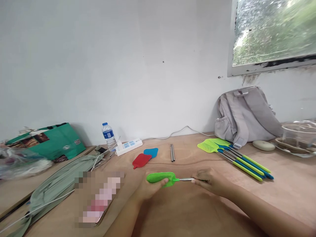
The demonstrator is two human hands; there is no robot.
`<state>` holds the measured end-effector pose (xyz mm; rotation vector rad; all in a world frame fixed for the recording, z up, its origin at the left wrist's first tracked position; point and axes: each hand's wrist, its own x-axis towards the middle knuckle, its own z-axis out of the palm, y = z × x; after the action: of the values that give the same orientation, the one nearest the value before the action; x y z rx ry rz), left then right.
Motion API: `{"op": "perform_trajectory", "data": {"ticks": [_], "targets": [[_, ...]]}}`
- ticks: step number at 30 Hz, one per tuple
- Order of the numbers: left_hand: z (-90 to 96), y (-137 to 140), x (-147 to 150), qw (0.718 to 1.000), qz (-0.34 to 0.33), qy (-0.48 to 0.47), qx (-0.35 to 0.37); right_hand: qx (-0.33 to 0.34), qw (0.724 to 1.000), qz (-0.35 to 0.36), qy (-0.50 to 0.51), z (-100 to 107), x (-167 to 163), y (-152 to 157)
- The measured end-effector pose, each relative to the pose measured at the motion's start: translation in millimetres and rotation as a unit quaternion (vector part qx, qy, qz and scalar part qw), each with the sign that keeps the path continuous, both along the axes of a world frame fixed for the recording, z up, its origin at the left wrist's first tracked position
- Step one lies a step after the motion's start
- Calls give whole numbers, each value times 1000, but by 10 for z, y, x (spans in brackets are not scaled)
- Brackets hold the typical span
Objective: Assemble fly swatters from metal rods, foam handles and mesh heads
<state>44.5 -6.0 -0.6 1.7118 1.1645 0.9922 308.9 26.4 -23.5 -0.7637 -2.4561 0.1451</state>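
Observation:
Fingers and thumb of my left hand [151, 188] are wrapped round the bright green mesh head of a fly swatter [160, 177]. From that head a thin metal rod [185, 179] runs to the right, and my right hand [209, 181] pinches it near its other end. Whatever lies under the right fingers is partly hidden. Beyond my hands, a red swatter head [142, 160] overlaps a blue swatter head [152, 152]. Two metal tubes [172, 153] lie side by side on the wooden table [172, 210].
Several fly swatters [243, 164] with green and blue grips lie fanned at right. Behind them are a grey backpack [247, 115] and a clear container [298, 135]. Leftward are a power strip [129, 146], a water bottle [108, 134], a pixelated phone-like object [102, 200] and a green bag [56, 141].

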Motion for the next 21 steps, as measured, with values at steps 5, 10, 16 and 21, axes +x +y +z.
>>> {"op": "perform_trajectory", "data": {"ticks": [5, 10, 16, 21], "targets": [[-75, 97, -11, 992, 67, -96, -52, -44, 998, -34, -23, 5, -11, -19], [-44, 211, -83, 969, 122, -214, -30, -77, 997, 8, -25, 56, 6, -116], [-44, 342, -258, 924, 178, -336, 30, -52, 998, -45, 13, -96, 291, 24], [-113, 453, -423, 907, 275, -305, 94, 82, 974, -187, 97, -141, 733, 398]]}}
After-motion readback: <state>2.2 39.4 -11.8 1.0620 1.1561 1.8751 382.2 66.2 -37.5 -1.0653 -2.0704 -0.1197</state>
